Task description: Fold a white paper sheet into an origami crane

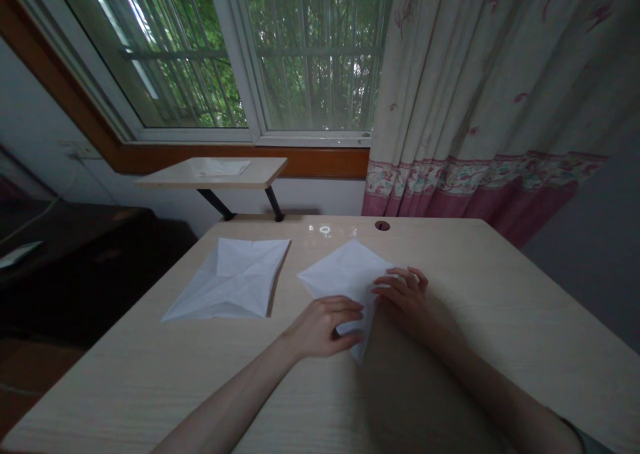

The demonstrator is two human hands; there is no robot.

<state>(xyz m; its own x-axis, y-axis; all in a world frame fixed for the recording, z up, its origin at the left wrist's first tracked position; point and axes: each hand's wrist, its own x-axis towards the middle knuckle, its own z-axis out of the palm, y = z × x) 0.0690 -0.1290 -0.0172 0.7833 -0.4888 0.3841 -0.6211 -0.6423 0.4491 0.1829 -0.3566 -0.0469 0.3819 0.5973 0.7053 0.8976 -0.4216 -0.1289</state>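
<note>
Two hands on one sheet of white paper

Work position: the paper (345,267) lies on the desk (310,411), near its middle, with one corner pointing to the far edge and another pointing to the person. Both hands touch it.

Left hand (330,326): placed palm down over the near left part of the paper. The fingers are curved and close together, with their tips on the sheet; the thumb is held apart from them, and white paper shows in the gap.

Right hand (404,295): placed at the right side of the same paper. The fingers are bent and reach over its edge. The thumb is hidden, so I cannot tell whether this hand pinches the edge or only rests on it.

Second sheet (240,274): located on the desk to the left of the first, apart from it. It is white and creased, with fold lines crossing its surface. Its right edge stands slightly raised and casts a narrow shadow.

Surroundings: a small shelf (167,174) on black supports (217,204) stands at the far left of the desk and carries a thin white item (223,168). A round hole (383,226) sits near the far edge. Behind the desk are a window (310,67) and a flowered curtain (460,74)
</note>
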